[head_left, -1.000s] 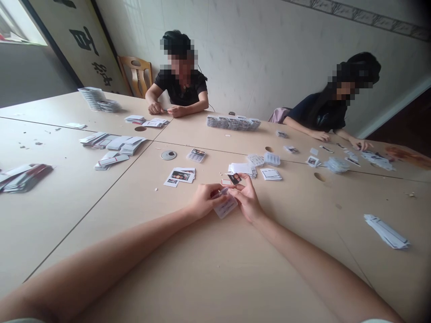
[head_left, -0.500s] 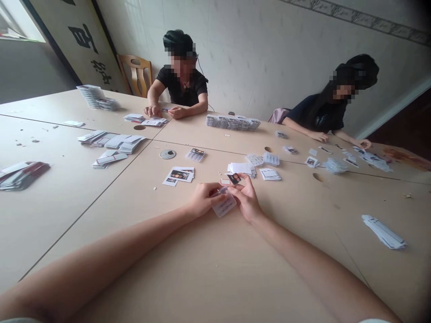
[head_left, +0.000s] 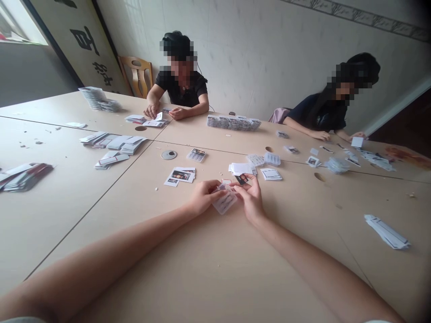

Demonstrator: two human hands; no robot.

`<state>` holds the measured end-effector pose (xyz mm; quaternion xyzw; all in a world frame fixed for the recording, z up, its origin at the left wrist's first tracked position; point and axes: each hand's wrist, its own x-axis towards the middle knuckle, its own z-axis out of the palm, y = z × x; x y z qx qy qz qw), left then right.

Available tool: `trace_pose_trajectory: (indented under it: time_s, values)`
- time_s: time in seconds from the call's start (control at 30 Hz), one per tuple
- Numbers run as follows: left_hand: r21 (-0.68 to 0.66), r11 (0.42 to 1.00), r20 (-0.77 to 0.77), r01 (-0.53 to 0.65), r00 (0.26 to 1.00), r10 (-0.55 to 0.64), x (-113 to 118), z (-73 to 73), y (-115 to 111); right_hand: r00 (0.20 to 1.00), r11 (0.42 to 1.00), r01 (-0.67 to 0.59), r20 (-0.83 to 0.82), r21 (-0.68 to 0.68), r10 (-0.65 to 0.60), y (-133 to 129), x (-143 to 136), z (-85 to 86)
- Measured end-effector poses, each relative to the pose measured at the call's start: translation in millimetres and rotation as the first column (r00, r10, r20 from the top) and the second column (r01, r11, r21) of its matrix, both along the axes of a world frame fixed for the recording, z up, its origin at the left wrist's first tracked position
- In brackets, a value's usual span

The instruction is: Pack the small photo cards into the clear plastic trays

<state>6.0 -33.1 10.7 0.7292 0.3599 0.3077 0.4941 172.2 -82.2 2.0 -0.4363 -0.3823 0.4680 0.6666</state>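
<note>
My left hand [head_left: 206, 197] is closed on the left edge of a clear plastic case [head_left: 225, 202] with small compartments, tilted above the table. A dark picture card [head_left: 241, 179] is pinched in my right hand [head_left: 251, 197], at the upper right of the case. The fingers of my right hand are also close to the case's top right edge; whether they touch it I cannot tell. Just beyond my hands lie white cards [head_left: 241, 168], a stack of black-framed cards [head_left: 271, 174] and several picture cards [head_left: 182, 175].
Two people sit across the table [head_left: 202, 269], handling cards. Stacked cases [head_left: 233, 123] stand at the far middle, others [head_left: 92, 96] at the far left. Piles of cards [head_left: 112, 141] lie left, a bundle of strips [head_left: 387, 232] right. A metal disc [head_left: 169, 154] is set in the tabletop.
The dark card in my right hand has moved slightly right, away from the case. The person at the far right now holds up a white card; the other person has raised a light card.
</note>
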Motion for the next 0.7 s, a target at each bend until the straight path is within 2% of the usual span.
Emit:
trace_pose_trajectory:
  time_s: [0.1, 0.27, 0.33, 0.43, 0.57, 0.7]
  values:
    - [-0.098, 0.995, 0.102, 0.012, 0.995, -0.002, 0.2, 0.6, 1.7, 0.988, 0.989, 0.151, 0.035, -0.005, -0.150, 3.0, 3.2, -3.2]
    - [-0.206, 0.978, 0.246, 0.037, 0.969, 0.015, 0.3, 5.4, 2.6, 0.983, 0.984, 0.178, 0.053, -0.006, -0.177, 3.5, 4.2, -3.5]
    - [-0.221, 0.975, 0.267, 0.036, 0.963, 0.025, 0.8, 6.4, 2.4, 0.990, 0.990, 0.136, 0.033, 0.041, -0.137, 1.8, 2.4, -1.4]
    - [-0.199, 0.980, 0.250, 0.028, 0.968, 0.023, 1.7, 5.2, 2.0, 1.000, 0.998, 0.014, 0.001, 0.059, -0.014, -1.1, 0.1, 2.0]
    - [-0.109, 0.994, 0.164, 0.008, 0.986, 0.010, 1.8, 1.0, 2.2, 0.995, 0.995, -0.100, -0.001, 0.016, 0.100, -2.9, 0.1, 3.1]
    - [-0.004, 1.000, 0.071, -0.024, 0.997, 0.024, 1.0, -0.5, 1.8, 0.991, 0.991, -0.134, 0.005, 0.021, 0.134, -2.1, 1.0, 1.8]
